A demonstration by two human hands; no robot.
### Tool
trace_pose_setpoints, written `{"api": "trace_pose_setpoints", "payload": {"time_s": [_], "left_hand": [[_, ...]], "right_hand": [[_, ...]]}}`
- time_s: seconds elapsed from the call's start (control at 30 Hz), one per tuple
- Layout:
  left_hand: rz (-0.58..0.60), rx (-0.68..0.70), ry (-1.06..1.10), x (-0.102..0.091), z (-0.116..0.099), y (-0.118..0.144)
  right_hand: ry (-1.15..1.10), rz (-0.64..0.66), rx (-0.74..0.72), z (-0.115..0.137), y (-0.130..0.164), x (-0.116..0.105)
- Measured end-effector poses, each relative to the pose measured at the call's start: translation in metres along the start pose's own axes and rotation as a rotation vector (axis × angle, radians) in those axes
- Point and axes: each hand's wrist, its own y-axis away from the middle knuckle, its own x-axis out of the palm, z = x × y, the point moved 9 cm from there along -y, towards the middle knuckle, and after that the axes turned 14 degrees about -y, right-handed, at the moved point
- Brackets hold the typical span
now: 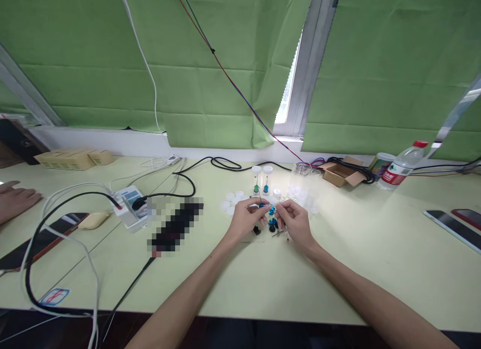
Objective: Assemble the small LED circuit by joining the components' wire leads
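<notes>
Both hands meet over the pale green table [338,269], near its middle and a little toward the window side. Left hand [246,220] and right hand [295,221] each pinch an end of one small blue part [267,207] held between the fingertips just above the tabletop; the part is tiny, bright blue, seemingly with a thin pin or wire running through it, details too small to make out. Both grips are closed, thumb against forefinger, on that part. Directly beneath the hands lie more small pieces [272,223], blue and black, scattered on the table surface, some touching each other. Just behind the hands stand two clear vials [261,180] with white caps, upright, one holding a green bit and the other a blue bit. White round caps [232,201] lie loose to the left of the vials. A cluster of clear plastic tubes [304,189] sits to the right rear. Further right: open cardboard box [340,172], water bottle [402,169] lying tilted. Left side: white power strip [130,203] with black cable [180,181]. Another person's hand [17,199] rests flat at the far left edge.
</notes>
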Motion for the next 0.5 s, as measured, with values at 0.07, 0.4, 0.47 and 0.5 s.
{"api": "trace_pose_setpoints", "payload": {"time_s": [0.07, 0.4, 0.47, 0.5], "left_hand": [[-0.009, 0.003, -0.014, -0.0006, -0.0009, 0.0006], [-0.005, 0.010, -0.045, 0.0003, -0.0015, 0.0009], [-0.001, 0.004, -0.048, 0.0006, -0.0017, 0.0010], [0.000, 0.003, -0.047, 0.0007, -0.0018, 0.0010]], "right_hand": [[0.003, -0.002, 0.005, -0.0008, -0.0003, -0.0005], [0.016, -0.012, 0.021, -0.0016, -0.0010, -0.0003], [0.015, -0.010, 0.021, -0.0013, -0.0008, 0.0002], [0.015, -0.009, 0.022, -0.0013, -0.0008, 0.0003]]}}
